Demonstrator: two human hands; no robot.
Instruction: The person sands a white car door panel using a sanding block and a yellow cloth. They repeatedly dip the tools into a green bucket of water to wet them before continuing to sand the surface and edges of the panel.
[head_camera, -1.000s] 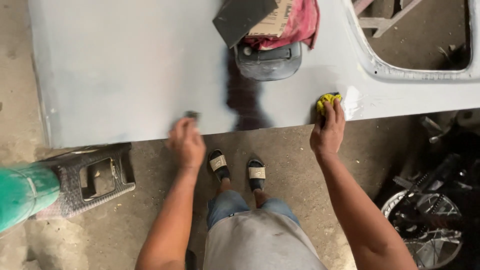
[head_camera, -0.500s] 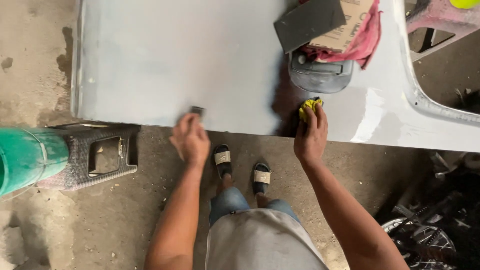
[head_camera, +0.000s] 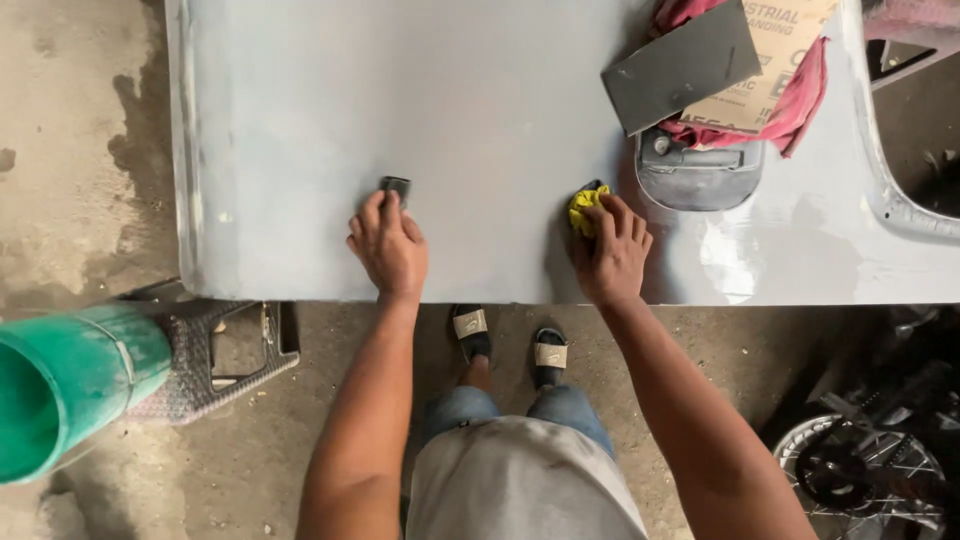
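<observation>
Panel (head_camera: 420, 110): big grey car body panel lying flat in front of you, dull and sanded on the left, wet and glossy on the right near the cut-out edge.
Floor (head_camera: 70, 150): stained concrete all round, your sandalled feet just under the panel's near edge.
Green pipe (head_camera: 70, 385): fat green tube at your left, resting on a dark stand, well apart from your arms.
Wheel (head_camera: 865, 470): spoked wheel and dark parts low at your right, close by your right elbow, so keep your swing short there.
Sandpaper sheets (head_camera: 690, 65): a grey sheet and a brown-backed one on a red rag (head_camera: 800, 95), over a dark fuel flap (head_camera: 697, 175); that pile blocks strokes up and to the right.
Right hand (head_camera: 610, 255): flat on the panel, fingers closed over a yellow cloth (head_camera: 582, 208) pinned at your fingertips; wipe right behind the sanding, I'd say, keeping the surface wet.
Left hand (head_camera: 390, 245): fingers together, pressing a small dark block (head_camera: 396, 187) onto the panel; best kept flat with even pressure, by my reckoning, so it doesn't dig.
</observation>
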